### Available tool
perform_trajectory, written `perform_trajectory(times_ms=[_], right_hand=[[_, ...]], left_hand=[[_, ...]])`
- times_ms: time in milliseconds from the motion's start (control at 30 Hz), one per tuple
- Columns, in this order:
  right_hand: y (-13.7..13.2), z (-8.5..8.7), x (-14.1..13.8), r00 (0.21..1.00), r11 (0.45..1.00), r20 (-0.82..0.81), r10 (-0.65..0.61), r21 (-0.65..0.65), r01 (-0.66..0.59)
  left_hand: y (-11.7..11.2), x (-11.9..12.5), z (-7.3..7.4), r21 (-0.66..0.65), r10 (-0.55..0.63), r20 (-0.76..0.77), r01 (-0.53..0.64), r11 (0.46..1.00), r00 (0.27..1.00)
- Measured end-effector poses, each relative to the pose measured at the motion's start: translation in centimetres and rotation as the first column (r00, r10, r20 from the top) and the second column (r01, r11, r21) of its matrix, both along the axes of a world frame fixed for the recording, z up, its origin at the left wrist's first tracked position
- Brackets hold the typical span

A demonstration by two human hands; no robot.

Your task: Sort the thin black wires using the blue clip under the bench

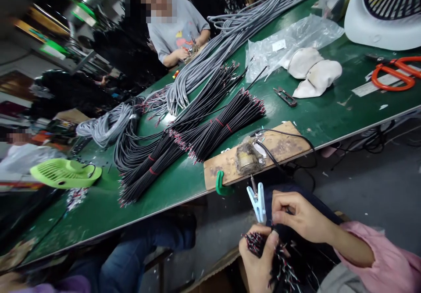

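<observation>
My left hand (257, 260) is wrapped round a bundle of thin black cables (255, 244), whose stripped ends show red, white and black wires. Just above its thumb, my right hand (297, 216) has thumb and forefinger pinched together; what lies between them is too small to make out. A light blue clothes peg (258, 201) stands beyond the fingers, at the tip of a metal rod. That rod sticks out from a dusty device (248, 158) on a wooden board (286, 141). More loose cable ends (286, 266) hang below my hands, partly dark.
On the green table (329, 122) lie tied bundles of black cables (226, 124), grey cables (197, 71), a plastic bag (292, 38), white cloth (314, 71), thread snips (285, 96) and orange-handled scissors (393, 76). A green clamp (221, 183) grips the board. A co-worker (180, 30) sits opposite.
</observation>
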State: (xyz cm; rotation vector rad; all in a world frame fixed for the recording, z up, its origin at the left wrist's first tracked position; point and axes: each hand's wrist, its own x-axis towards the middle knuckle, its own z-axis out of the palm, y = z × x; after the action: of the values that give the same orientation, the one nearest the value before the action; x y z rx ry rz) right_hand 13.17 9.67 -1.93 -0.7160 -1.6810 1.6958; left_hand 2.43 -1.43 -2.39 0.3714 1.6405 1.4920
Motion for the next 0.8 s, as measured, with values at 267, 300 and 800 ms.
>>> perform_trajectory(times_ms=[267, 300, 800], right_hand=[[0.0, 0.8, 1.3, 0.992, 0.963, -0.044, 0.118, 0.249, -0.104], [0.0, 0.9, 1.3, 0.990, 0.954, -0.038, 0.135, 0.275, -0.120], [-0.6, 0.7, 0.6, 0.994, 0.968, -0.107, 0.031, 0.250, -0.003]], left_hand=[[0.0, -0.2, 0.6, 0.013, -0.023, 0.053, 0.022, 1.000, 0.998], [0.0, -0.2, 0.7, 0.017, -0.034, 0.062, 0.033, 0.999, 0.997], [-0.4, -0.4, 0.2, 0.055, -0.103, 0.113, 0.097, 0.994, 0.988]])
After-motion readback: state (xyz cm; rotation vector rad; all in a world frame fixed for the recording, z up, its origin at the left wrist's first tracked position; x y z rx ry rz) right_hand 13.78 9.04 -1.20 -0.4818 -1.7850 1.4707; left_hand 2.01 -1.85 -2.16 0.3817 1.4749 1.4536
